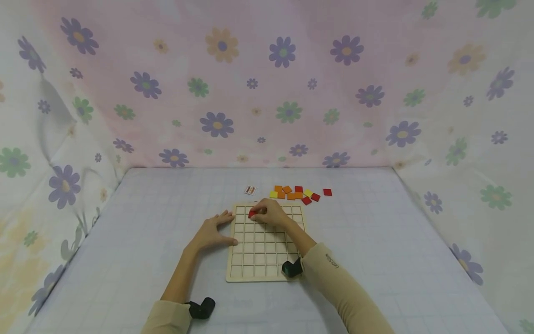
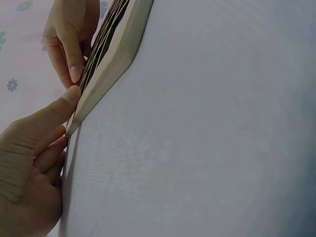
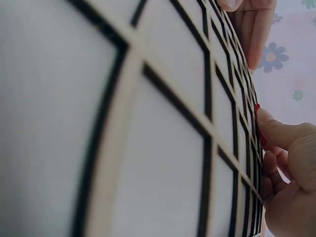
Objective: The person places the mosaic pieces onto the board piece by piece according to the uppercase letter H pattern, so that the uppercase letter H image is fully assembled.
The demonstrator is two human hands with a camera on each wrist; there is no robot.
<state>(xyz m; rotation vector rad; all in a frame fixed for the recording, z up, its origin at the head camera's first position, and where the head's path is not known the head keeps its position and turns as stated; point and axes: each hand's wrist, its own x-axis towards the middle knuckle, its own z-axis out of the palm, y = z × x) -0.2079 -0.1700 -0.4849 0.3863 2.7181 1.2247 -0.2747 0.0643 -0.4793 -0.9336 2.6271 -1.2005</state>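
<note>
A pale wooden grid board (image 1: 254, 260) with rows of square recesses lies flat on the table. My right hand (image 1: 270, 213) pinches a red square tile (image 1: 252, 214) between thumb and fingers, right over the top row of cells near the board's upper left. In the right wrist view the red tile (image 3: 257, 107) shows as a thin edge under the thumb. My left hand (image 1: 212, 232) rests at the board's left edge, fingers spread and straight, with the thumb (image 2: 71, 94) touching the rim.
Behind the board lie several loose tiles: orange (image 1: 287, 189), yellow (image 1: 273, 194) and red (image 1: 327, 192). A small patterned card (image 1: 250, 190) sits to their left. Flowered cloth (image 1: 250, 93) walls in the table's back and sides. Black wrist devices (image 1: 202, 308) hang by both cuffs.
</note>
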